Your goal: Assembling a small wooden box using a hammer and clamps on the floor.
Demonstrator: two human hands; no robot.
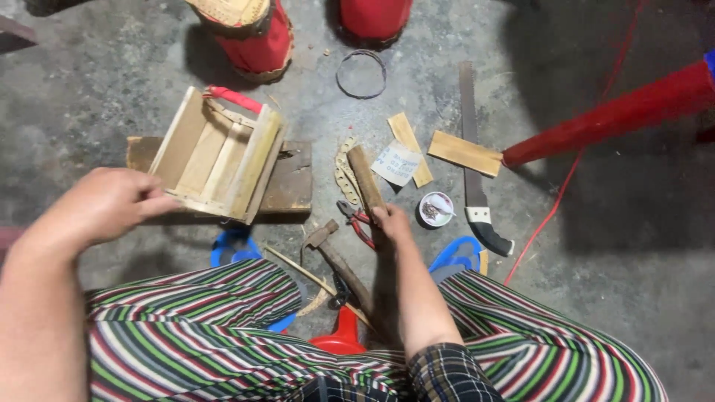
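Left of centre in the frame, our left hand (104,205) rests its fingers together against the near edge of a small wooden crate (216,156), which sits tilted on a dark wooden block (294,182) on the concrete floor (104,89). At centre, our right hand (391,222) has its fingers clamped on the lower end of a wooden stick (365,179). Red-handled pliers (357,223) and a hammer (335,257) lie just beside it; a black-handled saw (473,156) lies further right.

A long saw (472,149), wire ring (361,74) and small tin (436,209) lie on concrete.
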